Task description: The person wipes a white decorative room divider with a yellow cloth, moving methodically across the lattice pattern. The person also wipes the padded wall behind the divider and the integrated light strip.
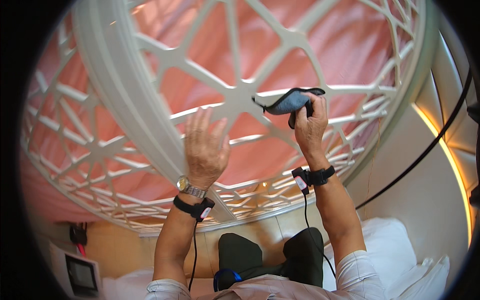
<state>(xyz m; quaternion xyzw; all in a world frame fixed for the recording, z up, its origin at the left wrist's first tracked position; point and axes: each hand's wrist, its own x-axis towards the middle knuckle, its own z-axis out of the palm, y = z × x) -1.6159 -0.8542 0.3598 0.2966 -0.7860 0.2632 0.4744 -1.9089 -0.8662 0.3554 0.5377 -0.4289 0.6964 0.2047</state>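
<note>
Nearest the camera, two bare forearms rise from the lower edge, each out of a pale, finely checked short sleeve. Each wrist carries one black strap with a small sensor block and one thin black cable trailing down, so there are two straps and two cables; the left wrist also wears one metal-link wristwatch. Below the arms lie two dark green knees, one round blue object between them, and white pillows with smooth, soft folds on the right. One small grey wall panel with a dark screen sits low on the left.

Further up, the left hand is open, its fingers spread apart and pressed flat against a bar of the white lattice screen. The right hand has its fingers clamped on one blue-grey cleaning cloth, soft and folded with a dark edge, held against a white bar near the middle of the lattice, just right of the left hand and a little higher.

The lattice is one large panel with a broad curved frame, made of smooth painted bars that cross in a geometric, star-like pattern. Behind it hangs pink fabric with a soft sheen. On the far right, one black cable crosses a cream padded wall lit by one warm light strip.
</note>
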